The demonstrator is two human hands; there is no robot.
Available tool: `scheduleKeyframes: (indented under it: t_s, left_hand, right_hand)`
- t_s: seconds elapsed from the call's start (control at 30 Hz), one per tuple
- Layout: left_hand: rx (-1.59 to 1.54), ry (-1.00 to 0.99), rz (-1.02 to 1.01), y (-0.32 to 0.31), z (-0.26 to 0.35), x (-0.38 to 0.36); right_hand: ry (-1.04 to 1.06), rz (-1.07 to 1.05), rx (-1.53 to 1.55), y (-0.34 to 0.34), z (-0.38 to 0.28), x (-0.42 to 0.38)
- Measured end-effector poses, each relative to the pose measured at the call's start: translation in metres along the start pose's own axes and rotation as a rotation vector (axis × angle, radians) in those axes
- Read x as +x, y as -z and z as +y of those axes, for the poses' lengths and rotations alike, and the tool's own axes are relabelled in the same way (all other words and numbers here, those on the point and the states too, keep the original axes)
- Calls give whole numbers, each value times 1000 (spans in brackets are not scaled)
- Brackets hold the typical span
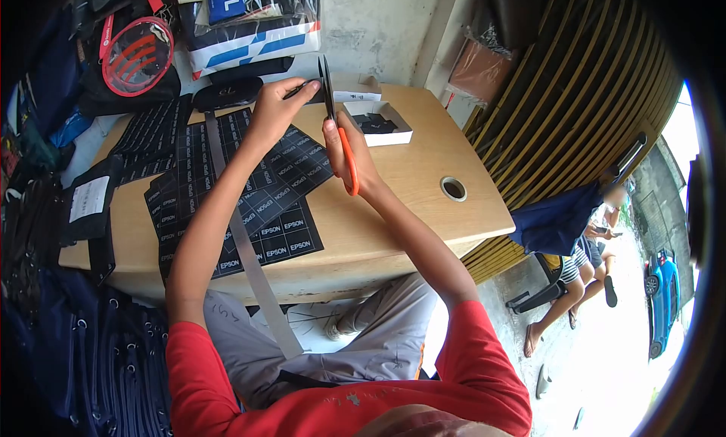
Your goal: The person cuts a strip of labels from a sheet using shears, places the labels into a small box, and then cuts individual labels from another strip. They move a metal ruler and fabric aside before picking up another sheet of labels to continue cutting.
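My right hand (354,151) is closed around a pair of scissors (348,163) with orange handles, its dark blades pointing up and slightly parted. Beside the blades, my left hand (278,104) pinches a small black piece (297,90) between thumb and fingers. Under my left forearm lie black sheets (291,237) printed with rows of "EPSON", overlapping on the wooden table (412,187). A long grey flat strip (253,267) runs over them and past the front edge to my lap. Near my right hand stands a small white box (389,138) holding black pieces.
Another open box (367,85) is behind the white one. Plastic-wrapped packages (253,48) and a dark case (227,94) line the back. A round hole (453,188) pierces the tabletop. Dark blue bags (113,354) are piled at left. People sit outside at right, near a blue car (662,301).
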State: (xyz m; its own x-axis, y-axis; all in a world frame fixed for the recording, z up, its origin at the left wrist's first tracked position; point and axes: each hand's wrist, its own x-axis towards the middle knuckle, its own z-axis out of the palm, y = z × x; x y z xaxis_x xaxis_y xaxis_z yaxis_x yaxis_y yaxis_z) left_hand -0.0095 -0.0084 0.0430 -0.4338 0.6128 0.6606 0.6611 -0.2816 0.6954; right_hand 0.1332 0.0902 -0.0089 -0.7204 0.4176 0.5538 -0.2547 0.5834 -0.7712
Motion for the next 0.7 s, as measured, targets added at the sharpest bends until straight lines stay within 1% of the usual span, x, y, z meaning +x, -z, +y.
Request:
scheduleKeyframes:
  t_s: [0.2, 0.27, 0.37, 0.6, 0.67, 0.7]
  left_hand:
    - [-45, -4, 48, -12, -4, -5]
    - [-59, -76, 96, -16, -1, -7]
    - [-31, -103, 126, -17, -2, -8]
    - [-11, -88, 131, -21, -3, -11]
    - [-8, -18, 91, -21, 1, -13]
    - [-8, -18, 92, -21, 1, -13]
  right_hand:
    - [-37, 13, 6, 0, -3, 1]
    - [-40, 22, -5, 0, -3, 1]
    - [-55, 23, -24, 1, -6, 1]
    - [-31, 47, -29, -1, -9, 1]
    - [-30, 55, -22, -1, -9, 1]
    - [-41, 60, -30, -1, -8, 1]
